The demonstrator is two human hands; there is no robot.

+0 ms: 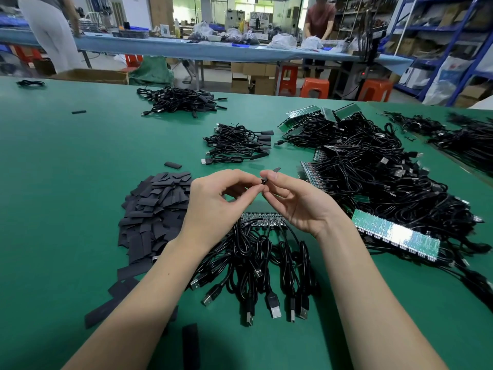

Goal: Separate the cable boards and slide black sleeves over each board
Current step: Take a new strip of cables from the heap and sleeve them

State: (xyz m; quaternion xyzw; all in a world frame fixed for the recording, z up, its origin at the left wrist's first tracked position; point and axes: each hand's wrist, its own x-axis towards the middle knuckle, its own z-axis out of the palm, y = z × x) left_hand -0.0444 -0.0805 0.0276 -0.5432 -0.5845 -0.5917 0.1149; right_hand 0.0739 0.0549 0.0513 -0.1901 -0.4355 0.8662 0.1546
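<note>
We note a long blue workbench [186,50] across upper frame, orange stools [314,88] beneath, blue shelving [453,36] upper right.

Bright, even light (edges warped).

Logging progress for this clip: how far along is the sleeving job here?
Partly done. Two bundles of sleeved cables lie farther up the table. In hand: both hands, left hand and right hand, pinch a small black piece, detail unclear. Left: the board strip below, the big tangle and sleeve pile.
</note>
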